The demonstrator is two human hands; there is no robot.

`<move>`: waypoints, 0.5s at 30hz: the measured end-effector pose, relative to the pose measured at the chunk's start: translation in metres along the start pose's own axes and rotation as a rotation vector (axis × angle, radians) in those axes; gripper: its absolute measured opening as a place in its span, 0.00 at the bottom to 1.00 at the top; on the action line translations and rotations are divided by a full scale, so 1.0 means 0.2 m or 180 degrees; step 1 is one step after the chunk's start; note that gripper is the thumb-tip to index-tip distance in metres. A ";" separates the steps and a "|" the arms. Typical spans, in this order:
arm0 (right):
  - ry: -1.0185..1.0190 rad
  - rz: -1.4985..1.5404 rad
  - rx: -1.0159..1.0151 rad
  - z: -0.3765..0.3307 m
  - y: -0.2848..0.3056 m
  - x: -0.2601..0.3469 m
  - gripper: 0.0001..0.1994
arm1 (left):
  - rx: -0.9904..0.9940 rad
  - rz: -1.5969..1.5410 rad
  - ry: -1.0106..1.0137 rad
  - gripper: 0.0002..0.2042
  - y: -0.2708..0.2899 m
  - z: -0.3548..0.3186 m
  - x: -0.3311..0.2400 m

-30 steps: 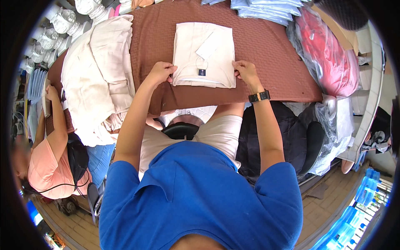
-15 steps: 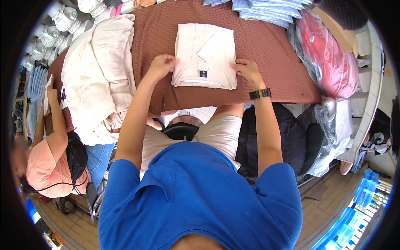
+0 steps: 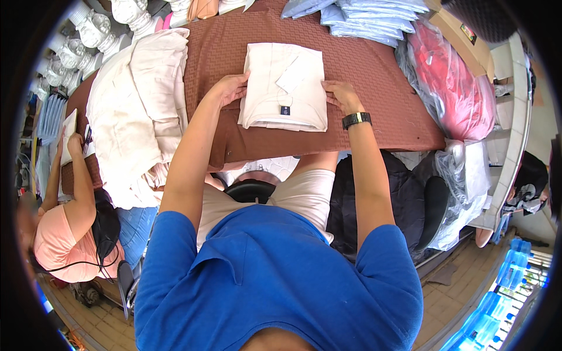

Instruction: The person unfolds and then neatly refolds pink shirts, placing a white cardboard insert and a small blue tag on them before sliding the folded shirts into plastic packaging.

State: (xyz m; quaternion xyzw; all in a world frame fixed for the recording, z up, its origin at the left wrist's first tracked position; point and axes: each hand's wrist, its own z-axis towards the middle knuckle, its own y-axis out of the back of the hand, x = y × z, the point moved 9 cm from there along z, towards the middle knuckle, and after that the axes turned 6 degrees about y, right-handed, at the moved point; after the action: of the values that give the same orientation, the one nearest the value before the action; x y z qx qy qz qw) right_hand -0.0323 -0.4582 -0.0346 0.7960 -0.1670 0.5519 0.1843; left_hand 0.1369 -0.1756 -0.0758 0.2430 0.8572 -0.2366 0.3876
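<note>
A folded cream shirt (image 3: 266, 90) lies neatly squared on a brown textured tablecloth. A white paper tag (image 3: 290, 75) rests on it, joined by a thin loop near the dark neck label (image 3: 284, 110). My left hand (image 3: 231, 89) has its fingers closed at the shirt's left edge. At the opposite edge, my right hand (image 3: 343, 95) pinches the side, its fingertips partly hidden; a dark watch (image 3: 356, 120) is on that wrist.
To the left is a heap of cream garments (image 3: 137, 111). Bagged light-blue shirts (image 3: 369, 20) are stacked at the far side, with a bagged red bundle (image 3: 453, 82) at right. A co-worker in a peach top (image 3: 64, 240) handles a pale flat item (image 3: 69, 131).
Both hands have shifted slightly farther along the shirt's sides, and the right has closed in on its edge. The whole view has moved a little. The co-worker's pale item is raised and turned.
</note>
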 end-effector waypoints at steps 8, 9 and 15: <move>0.0446 -0.0528 -0.0520 0.02 0.04 0.02 0.10 | -0.2107 0.1654 -0.1490 0.14 0.09 -0.16 -0.17; 0.0463 -0.0800 -0.0638 0.01 0.06 0.00 0.09 | -0.2306 0.1917 -0.1721 0.14 0.05 -0.21 -0.19; 0.1172 -0.2024 -0.1080 -0.08 0.01 0.12 0.11 | -0.2440 0.2425 -0.2181 0.11 -0.05 -0.31 -0.20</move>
State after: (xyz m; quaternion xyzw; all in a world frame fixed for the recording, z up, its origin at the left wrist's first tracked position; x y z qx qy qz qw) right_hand -0.0393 -0.4541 -0.0064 0.6541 0.0347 0.5653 0.5014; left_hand 0.1205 -0.1554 -0.0074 0.2854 0.5620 0.1768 0.7560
